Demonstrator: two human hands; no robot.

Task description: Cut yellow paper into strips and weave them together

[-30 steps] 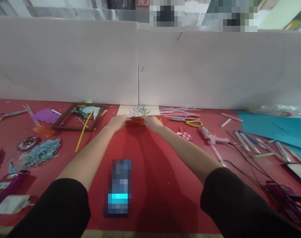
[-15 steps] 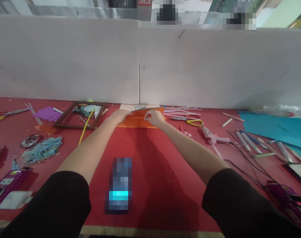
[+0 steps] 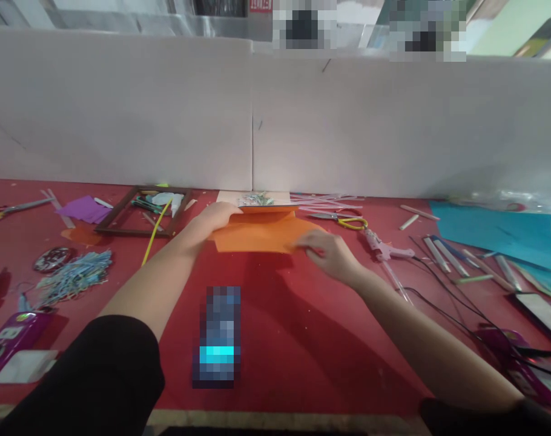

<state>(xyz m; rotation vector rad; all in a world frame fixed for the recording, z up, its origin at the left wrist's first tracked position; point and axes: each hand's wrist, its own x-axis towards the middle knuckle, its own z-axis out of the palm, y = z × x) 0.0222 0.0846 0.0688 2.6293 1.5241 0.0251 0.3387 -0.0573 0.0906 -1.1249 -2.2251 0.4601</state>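
Note:
A sheet of orange paper (image 3: 257,236) lies at the far middle of the red table, its near part spread toward me and its far part raised along a dark edge. My left hand (image 3: 223,213) is closed on the sheet's far left side, its fingertips at the dark edge. At the near right corner, my right hand (image 3: 327,249) pinches the paper between thumb and fingers, slightly blurred. A pale sheet (image 3: 227,197) with small scraps on it lies behind the orange paper.
Scissors (image 3: 348,221) and a pink glue gun (image 3: 387,248) with its cord lie right. A pixelated phone-like thing (image 3: 218,336) is in front of me. On the left are a brown frame (image 3: 103,229) and a thread bundle (image 3: 78,278). A white partition (image 3: 166,115) stands behind.
My right hand has moved right and toward me from the raised edge to the near corner. More of the orange paper now shows, spread nearer. My left hand stays at the far left.

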